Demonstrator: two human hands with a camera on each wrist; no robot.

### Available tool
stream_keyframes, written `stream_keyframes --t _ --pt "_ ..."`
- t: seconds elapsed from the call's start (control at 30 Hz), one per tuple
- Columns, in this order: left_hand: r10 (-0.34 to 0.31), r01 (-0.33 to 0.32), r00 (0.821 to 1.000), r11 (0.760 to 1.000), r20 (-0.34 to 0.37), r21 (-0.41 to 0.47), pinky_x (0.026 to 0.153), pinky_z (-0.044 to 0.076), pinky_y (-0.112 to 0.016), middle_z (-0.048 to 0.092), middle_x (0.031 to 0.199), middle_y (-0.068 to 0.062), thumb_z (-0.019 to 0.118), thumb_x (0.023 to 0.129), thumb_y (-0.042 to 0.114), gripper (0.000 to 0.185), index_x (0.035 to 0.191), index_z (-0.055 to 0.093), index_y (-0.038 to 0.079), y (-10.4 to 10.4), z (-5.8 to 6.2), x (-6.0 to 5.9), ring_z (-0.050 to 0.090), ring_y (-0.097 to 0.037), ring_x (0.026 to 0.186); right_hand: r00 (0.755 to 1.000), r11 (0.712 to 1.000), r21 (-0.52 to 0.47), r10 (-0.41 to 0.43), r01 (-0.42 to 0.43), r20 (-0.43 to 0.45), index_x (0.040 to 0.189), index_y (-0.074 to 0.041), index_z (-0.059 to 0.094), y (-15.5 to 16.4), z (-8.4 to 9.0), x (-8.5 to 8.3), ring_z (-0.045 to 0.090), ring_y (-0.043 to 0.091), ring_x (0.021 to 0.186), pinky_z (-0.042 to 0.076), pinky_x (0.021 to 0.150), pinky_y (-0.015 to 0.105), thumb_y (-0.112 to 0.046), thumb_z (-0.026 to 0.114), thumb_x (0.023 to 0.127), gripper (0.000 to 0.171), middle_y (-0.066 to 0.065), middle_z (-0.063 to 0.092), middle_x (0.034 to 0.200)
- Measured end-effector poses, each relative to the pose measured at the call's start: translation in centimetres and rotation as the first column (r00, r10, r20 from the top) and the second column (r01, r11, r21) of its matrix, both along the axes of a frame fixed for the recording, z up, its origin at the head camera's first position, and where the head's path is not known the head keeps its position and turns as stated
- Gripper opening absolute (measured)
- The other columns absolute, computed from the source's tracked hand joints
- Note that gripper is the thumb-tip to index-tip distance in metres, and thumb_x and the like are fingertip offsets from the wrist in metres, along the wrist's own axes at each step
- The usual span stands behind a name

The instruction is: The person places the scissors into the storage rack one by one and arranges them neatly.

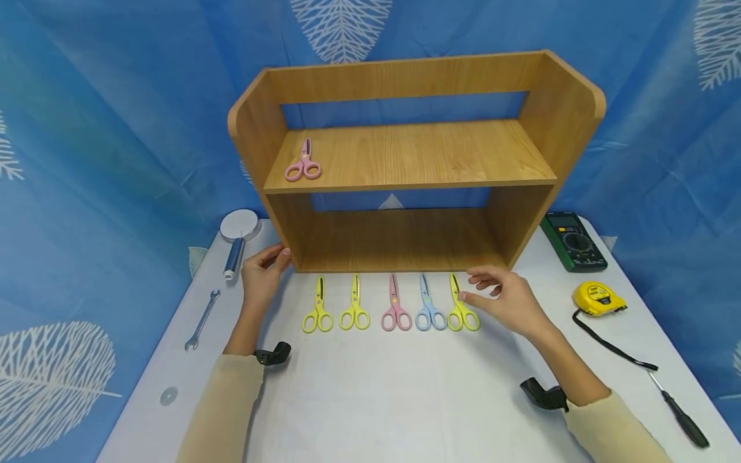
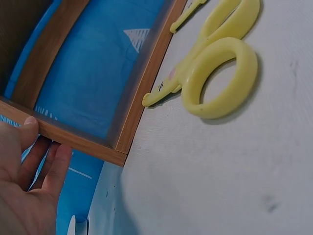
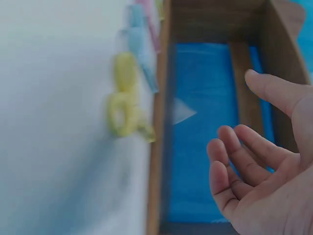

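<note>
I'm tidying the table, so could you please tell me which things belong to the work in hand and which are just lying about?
In use: wooden shelf, pink scissors on the shelf, five scissors in a row, left hand, right hand.

Lying about: wrench, tape measure, multimeter, screwdriver, torch.

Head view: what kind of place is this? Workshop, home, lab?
Probably a staged tabletop set rather than a home or workshop: a blue leaf-print backdrop hangs behind a white table, a wooden shelf stands on it, and scissors lie in a neat row beside tools such as a multimeter.
</note>
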State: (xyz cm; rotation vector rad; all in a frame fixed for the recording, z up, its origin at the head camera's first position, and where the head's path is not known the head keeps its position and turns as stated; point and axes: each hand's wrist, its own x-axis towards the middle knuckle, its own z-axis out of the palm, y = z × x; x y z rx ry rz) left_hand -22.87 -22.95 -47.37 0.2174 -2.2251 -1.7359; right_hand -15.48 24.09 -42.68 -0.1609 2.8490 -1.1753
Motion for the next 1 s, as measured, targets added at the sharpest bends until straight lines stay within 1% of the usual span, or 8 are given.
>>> stream_keyframes --t 0.13,0.23,0.4,0.53,0.7,0.77,0.87,1.0 --pt "-0.005 0.005 1.0 1.0 -0.013 0.02 0.086 0.062 -0.016 0.07 0.123 -0.022 0.072 0.098 0.019 0.034 0.126 0.071 -0.001 0.1 0.1 0.1 0.069 -0.012 0.103 0.998 0.999 0.033 0.0 -0.002 0.067 0.139 -0.008 0.062 0.7 -2.3 0.4 0.063 0.029 0.111 0.055 0.086 0.034 -0.045 0.08 0.089 0.064 0.014 0.071 0.124" --pt "-0.006 0.006 1.0 1.0 0.0 0.005 0.086 0.062 -0.015 0.07 0.124 -0.021 0.071 0.099 0.021 0.035 0.126 0.071 0.0 0.1 0.1 0.3 0.069 -0.014 0.106 0.994 0.999 0.053 0.001 -0.007 0.11 0.139 -0.009 0.063 1.1 -3.7 0.9 0.062 0.028 0.109 0.054 0.083 0.031 -0.044 0.082 0.087 0.065 0.013 0.07 0.122" --pt "0.007 -0.007 1.0 1.0 0.015 -0.017 0.085 0.062 -0.014 0.072 0.125 -0.018 0.071 0.099 0.022 0.034 0.127 0.071 0.002 0.1 0.0 0.5 0.07 -0.018 0.109 0.985 0.996 0.082 0.01 -0.025 0.172 0.135 -0.007 0.066 1.0 -5.0 1.4 0.058 0.025 0.104 0.051 0.081 0.03 -0.039 0.088 0.082 0.065 0.011 0.068 0.12" --pt "0.003 -0.003 1.0 1.0 0.0 -0.008 0.084 0.061 -0.014 0.072 0.124 -0.02 0.071 0.099 0.022 0.034 0.127 0.071 0.001 0.1 0.0 0.4 0.071 -0.012 0.103 0.987 0.993 0.109 0.023 -0.04 0.156 0.126 -0.007 0.072 0.7 -5.2 1.4 0.055 0.025 0.1 0.048 0.079 0.03 -0.034 0.092 0.078 0.059 0.011 0.068 0.117" --pt "-0.008 0.008 1.0 1.0 -0.015 0.022 0.085 0.061 -0.014 0.071 0.123 -0.023 0.072 0.098 0.019 0.034 0.125 0.071 -0.002 0.1 0.1 0.4 0.069 -0.004 0.097 0.992 0.99 0.139 0.015 -0.032 0.127 0.116 -0.007 0.076 0.4 -5.3 1.1 0.051 0.024 0.094 0.043 0.072 0.028 -0.026 0.091 0.078 0.045 0.009 0.067 0.109" --pt "-0.012 0.012 1.0 0.999 -0.014 0.029 0.085 0.061 -0.014 0.07 0.123 -0.024 0.072 0.098 0.019 0.034 0.126 0.071 -0.002 0.1 0.1 0.3 0.069 -0.003 0.096 0.991 0.99 0.14 0.004 -0.023 0.132 0.115 -0.008 0.075 0.4 -5.2 1.0 0.053 0.023 0.094 0.044 0.072 0.028 -0.025 0.09 0.08 0.042 0.008 0.067 0.106" --pt "-0.017 0.017 1.0 0.999 -0.013 0.036 0.086 0.061 -0.015 0.07 0.124 -0.025 0.072 0.098 0.019 0.035 0.126 0.07 -0.002 0.2 0.2 0.2 0.069 -0.003 0.095 0.988 0.994 0.11 -0.013 -0.004 0.155 0.118 -0.008 0.074 0.6 -4.8 1.0 0.06 0.02 0.091 0.049 0.071 0.027 -0.024 0.085 0.083 0.039 0.005 0.071 0.102" --pt "-0.015 0.016 1.0 0.999 -0.021 0.05 0.086 0.062 -0.016 0.07 0.122 -0.026 0.073 0.098 0.017 0.033 0.125 0.071 -0.003 0.1 0.2 0.1 0.07 -0.003 0.094 0.978 0.998 0.06 -0.031 0.019 0.205 0.124 -0.007 0.071 1.1 -3.9 1.0 0.062 0.018 0.079 0.052 0.063 0.026 -0.022 0.08 0.088 0.04 0.002 0.072 0.09"
